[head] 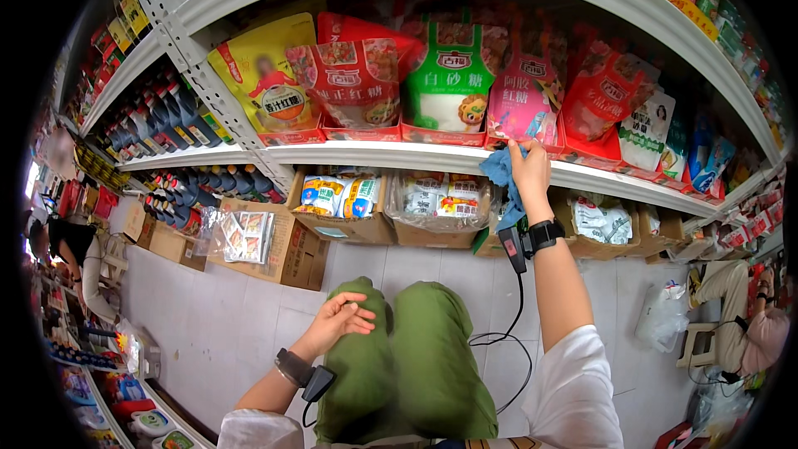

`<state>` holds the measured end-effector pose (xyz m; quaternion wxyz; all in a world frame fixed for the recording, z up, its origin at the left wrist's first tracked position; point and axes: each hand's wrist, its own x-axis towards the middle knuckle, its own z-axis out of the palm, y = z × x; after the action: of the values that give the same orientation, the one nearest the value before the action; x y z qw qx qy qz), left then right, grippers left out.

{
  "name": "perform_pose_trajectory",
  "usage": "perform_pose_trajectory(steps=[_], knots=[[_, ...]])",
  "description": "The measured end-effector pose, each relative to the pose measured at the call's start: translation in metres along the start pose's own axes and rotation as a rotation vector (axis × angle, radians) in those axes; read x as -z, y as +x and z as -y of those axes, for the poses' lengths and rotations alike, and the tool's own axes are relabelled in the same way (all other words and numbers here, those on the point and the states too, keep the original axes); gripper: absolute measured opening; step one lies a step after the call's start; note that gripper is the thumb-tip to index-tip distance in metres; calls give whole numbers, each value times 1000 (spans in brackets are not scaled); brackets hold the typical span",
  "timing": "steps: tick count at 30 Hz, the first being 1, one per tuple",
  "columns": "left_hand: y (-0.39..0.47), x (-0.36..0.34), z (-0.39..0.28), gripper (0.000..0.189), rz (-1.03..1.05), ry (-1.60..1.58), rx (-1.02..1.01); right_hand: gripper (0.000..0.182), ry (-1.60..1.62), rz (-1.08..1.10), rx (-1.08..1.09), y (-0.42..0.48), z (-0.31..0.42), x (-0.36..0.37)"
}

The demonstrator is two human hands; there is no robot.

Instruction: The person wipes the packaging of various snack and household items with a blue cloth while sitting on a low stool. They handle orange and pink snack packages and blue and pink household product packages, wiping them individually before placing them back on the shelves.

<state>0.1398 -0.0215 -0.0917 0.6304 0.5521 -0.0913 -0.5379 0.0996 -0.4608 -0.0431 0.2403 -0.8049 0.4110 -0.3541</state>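
Observation:
My right hand (530,171) grips a blue cloth (508,184) at the front edge of a white metal shelf (386,156), just below a pink pouch (523,100). Part of the cloth hangs down past the edge. To the left on the same shelf stand a green and white sugar pouch (452,84), a red pouch (352,84) and a yellow pouch (271,84), in low red trays. A red pouch (601,100) leans to the right. My left hand (340,321) is over my left knee, fingers apart, holding nothing.
Cardboard boxes with bagged goods (343,227) stand under the shelf. A cardboard box (302,255) bears clear-wrapped packets at the left. Black cables (520,312) hang from my wrist devices. People sit on stools at far left and far right, a white plastic bag (661,315) near the latter.

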Motion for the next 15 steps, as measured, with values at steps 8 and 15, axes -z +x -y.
perform_pose_trajectory(steps=[8,15], knots=[[1,-1,2,26,-14,10,-56,36,84,109,-8,-18,-11,1],[-5,-2,14,26,-99,91,-169,33,343,434,427,-111,90,73]])
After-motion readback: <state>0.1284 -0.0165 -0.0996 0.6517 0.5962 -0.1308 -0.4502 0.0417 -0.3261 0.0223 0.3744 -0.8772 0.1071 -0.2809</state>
